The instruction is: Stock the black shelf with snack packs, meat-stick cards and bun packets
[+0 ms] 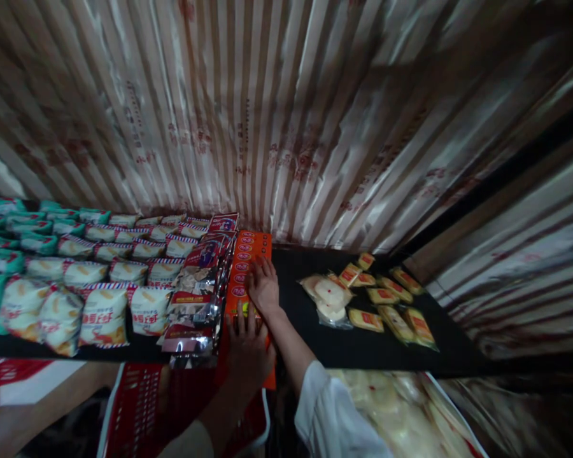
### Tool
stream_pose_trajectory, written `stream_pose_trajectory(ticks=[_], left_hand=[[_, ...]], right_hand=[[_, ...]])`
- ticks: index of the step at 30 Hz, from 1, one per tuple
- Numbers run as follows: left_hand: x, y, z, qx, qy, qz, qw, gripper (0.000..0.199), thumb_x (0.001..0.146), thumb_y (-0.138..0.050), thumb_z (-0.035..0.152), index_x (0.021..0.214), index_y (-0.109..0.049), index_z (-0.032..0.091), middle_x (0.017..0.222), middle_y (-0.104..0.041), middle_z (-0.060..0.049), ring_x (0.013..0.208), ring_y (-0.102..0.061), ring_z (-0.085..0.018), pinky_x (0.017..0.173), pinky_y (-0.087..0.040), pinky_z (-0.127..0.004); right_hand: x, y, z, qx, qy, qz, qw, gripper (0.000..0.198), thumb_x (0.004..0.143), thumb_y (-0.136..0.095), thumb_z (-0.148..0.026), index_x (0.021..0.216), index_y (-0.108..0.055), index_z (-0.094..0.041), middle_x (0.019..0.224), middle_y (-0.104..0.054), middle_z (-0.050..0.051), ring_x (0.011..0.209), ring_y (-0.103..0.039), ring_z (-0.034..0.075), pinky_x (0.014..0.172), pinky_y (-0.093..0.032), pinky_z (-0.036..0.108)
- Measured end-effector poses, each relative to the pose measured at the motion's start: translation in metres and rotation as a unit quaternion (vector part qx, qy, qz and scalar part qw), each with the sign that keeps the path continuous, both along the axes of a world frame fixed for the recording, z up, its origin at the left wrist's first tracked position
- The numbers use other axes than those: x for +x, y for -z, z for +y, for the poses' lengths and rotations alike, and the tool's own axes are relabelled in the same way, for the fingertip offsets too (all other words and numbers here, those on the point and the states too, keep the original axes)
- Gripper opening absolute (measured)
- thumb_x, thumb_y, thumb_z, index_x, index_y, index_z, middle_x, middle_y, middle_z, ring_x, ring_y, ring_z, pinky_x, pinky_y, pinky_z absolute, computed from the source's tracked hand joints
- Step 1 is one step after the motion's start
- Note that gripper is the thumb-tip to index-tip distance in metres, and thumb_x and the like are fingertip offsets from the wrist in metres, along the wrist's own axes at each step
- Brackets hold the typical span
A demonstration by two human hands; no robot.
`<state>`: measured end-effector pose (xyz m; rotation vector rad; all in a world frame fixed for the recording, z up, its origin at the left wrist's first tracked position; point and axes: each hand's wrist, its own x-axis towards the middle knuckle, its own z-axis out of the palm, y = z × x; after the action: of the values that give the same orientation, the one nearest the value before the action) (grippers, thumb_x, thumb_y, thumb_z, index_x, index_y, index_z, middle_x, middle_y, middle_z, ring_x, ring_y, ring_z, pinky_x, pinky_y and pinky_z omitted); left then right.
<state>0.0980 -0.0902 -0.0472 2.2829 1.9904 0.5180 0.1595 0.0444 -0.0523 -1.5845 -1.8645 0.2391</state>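
Observation:
A long orange snack strip (246, 254) with a row of round printed marks lies across the black shelf. My right hand (264, 287) rests on its upper part, fingers stretched over the strip's right side. Nearer to me, my left hand (249, 351) lies on the lower part with its fingers apart. Neither hand is closed round anything that shows. Just left of the strip, dark red shiny packets (193, 305) are stacked in a column. The strip's lower end hangs past the shelf's front edge, partly hidden by my left hand.
White snack bags (104, 315) and green bags (0, 262) fill the left of the black shelf (305, 346). To the right are bagged round white pieces (332, 294) and small yellow packets (367, 320). A red basket (138, 407) stands below. Striped sheeting (277, 114) hangs behind.

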Motion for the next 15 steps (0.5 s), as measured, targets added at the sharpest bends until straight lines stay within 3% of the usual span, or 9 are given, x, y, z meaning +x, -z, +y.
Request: stream_pose_trajectory(ticks=[4, 10, 15], left_hand=[[0.000, 0.001, 0.001, 0.008, 0.001, 0.010, 1.000, 0.048, 0.079, -0.051, 0.051, 0.119, -0.058, 0.025, 0.139, -0.045, -0.010, 0.131, -0.032, -0.036, 0.106, -0.019, -0.061], [0.000, 0.005, 0.003, 0.016, 0.004, 0.025, 1.000, 0.052, 0.081, -0.049, 0.051, 0.125, -0.054, 0.024, 0.140, -0.043, -0.010, 0.131, -0.030, -0.036, 0.105, -0.024, -0.059], [-0.001, 0.000, 0.001, 0.001, 0.007, 0.010, 1.000, 0.048, 0.080, -0.051, 0.052, 0.121, -0.057, 0.029, 0.139, -0.045, -0.008, 0.131, -0.031, -0.035, 0.106, -0.020, -0.059]], right_hand=[[-0.015, -0.006, 0.022, -0.043, -0.054, -0.059, 0.996, 0.046, 0.088, -0.042, -0.031, 0.129, -0.050, -0.013, 0.142, -0.040, 0.012, 0.138, -0.017, 0.027, 0.110, -0.018, 0.047], [-0.027, -0.004, 0.038, -0.101, -0.051, -0.098, 0.989, 0.038, 0.086, -0.048, -0.035, 0.123, -0.056, -0.029, 0.142, -0.041, 0.004, 0.137, -0.020, 0.031, 0.108, -0.013, 0.054], [-0.013, -0.011, 0.035, -0.041, -0.039, 0.030, 0.998, 0.043, 0.091, -0.035, -0.039, 0.127, -0.053, -0.023, 0.144, -0.038, 0.005, 0.137, -0.023, 0.023, 0.111, -0.017, 0.045]])
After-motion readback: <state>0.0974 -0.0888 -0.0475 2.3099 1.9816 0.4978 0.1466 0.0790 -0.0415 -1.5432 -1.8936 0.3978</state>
